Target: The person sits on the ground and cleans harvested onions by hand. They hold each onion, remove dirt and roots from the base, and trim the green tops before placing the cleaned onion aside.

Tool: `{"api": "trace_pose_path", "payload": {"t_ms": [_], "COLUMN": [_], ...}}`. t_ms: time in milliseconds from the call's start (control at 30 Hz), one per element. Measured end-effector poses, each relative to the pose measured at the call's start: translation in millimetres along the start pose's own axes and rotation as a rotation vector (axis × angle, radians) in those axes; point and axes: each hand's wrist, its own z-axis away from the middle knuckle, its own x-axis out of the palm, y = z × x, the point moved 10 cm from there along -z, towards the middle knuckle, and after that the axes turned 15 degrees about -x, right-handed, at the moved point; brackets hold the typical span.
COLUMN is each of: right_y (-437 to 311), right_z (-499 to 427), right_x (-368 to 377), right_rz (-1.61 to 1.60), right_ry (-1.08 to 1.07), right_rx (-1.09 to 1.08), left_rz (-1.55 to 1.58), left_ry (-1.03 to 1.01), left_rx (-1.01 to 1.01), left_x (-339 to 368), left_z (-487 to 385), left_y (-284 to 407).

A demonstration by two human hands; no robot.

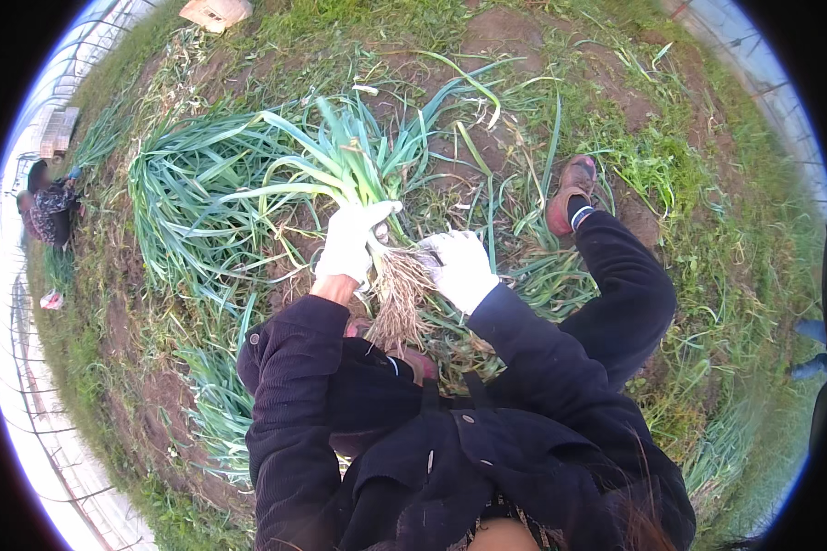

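My left hand point(350, 241), in a white glove, is closed around a bunch of green onions point(358, 169). The leaves fan out above the fist, and a tangle of pale brown roots point(400, 296) hangs below it. On the right side of the roots is my right hand point(460, 267), also gloved in white, with its fingers bent at the root strands; whether it grips any of them is hard to tell. A large heap of green onion leaves point(200, 186) lies on the ground to the left of the bunch.
Loose leaves point(551, 282) lie near my outstretched foot in a reddish shoe point(570, 196). More onion plants point(224, 406) lie at lower left. Two people point(52, 210) crouch at far left, near stacked crates point(58, 131). A pale sack point(215, 12) lies at the top.
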Motion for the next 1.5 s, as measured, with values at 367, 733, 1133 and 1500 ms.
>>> {"api": "trace_pose_path", "payload": {"t_ms": [367,733,1133,1500], "right_y": [18,56,23,18], "right_z": [-2,167,-26,-30], "right_x": [86,93,-1,37], "right_rz": [-1.184,-0.014,-0.686,-1.087], "right_ry": [0.202,-0.677,0.153,0.290], "right_rx": [0.574,0.426,0.296,0.508], "left_rz": [-0.086,0.155,0.067,-0.022], "left_ry": [0.121,0.247,0.018,0.040], "left_rx": [0.050,0.228,0.157,0.091], "left_x": [-5,-58,-14,-16], "left_z": [9,14,6,-4], "left_y": [7,69,37,21]}}
